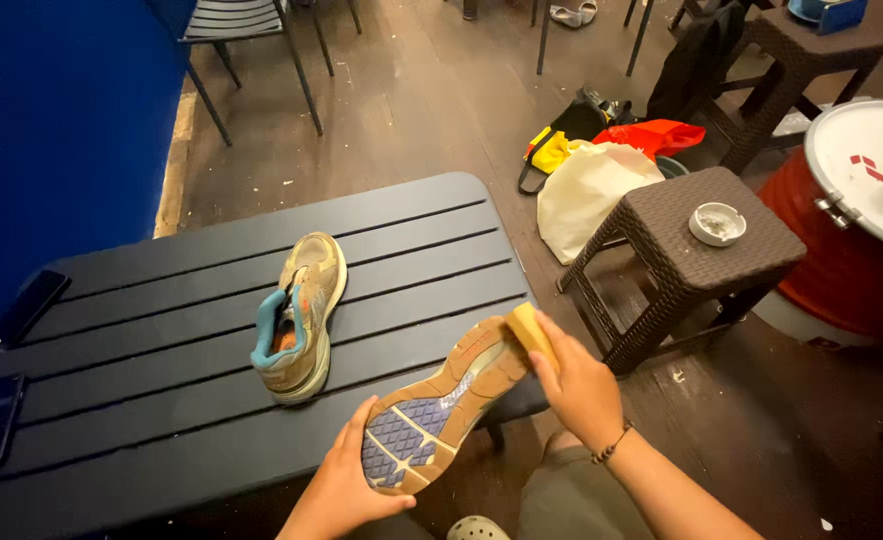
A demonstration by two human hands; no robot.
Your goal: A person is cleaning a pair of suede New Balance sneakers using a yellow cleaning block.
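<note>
Left hand clasps upturned shoe heel; right hand fingers apparently pinch yellow sponge against toe.

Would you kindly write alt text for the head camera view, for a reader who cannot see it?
The left hand holds a shoe sole-up while the right hand presses a yellow sponge against its toe end. A second shoe rests on the dark slatted table, with two phones at its left edge.
</note>
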